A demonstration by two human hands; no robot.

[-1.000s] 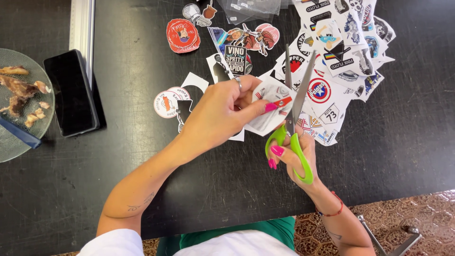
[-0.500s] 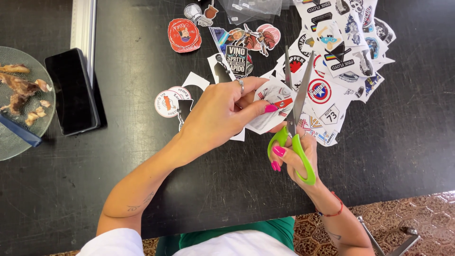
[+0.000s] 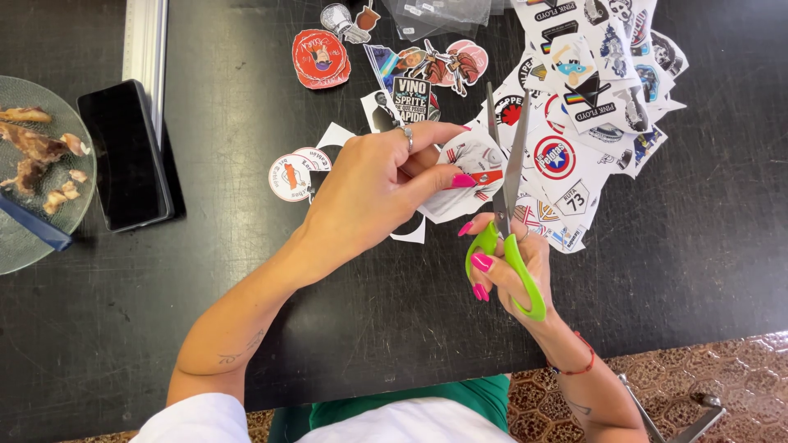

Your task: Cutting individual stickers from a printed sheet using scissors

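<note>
A printed sticker sheet, white with red and blue artwork, is held just above the black tabletop at the centre of the frame, pinched flat between thumb and fingers of the left hand so its edge meets the blades. The right hand, lower and to the right, has its fingers threaded through the green handles of a pair of scissors, the grip closed on them while the blades stand parted in a narrow V, pointing toward the top of the frame beside the sheet. Loose cut-out stickers are heaped at upper right, within easy reach of the cutting hand; a round one lies left of the left hand. At far left a dark phone rests beside a glass plate of food scraps, well apart from the paper.
</note>
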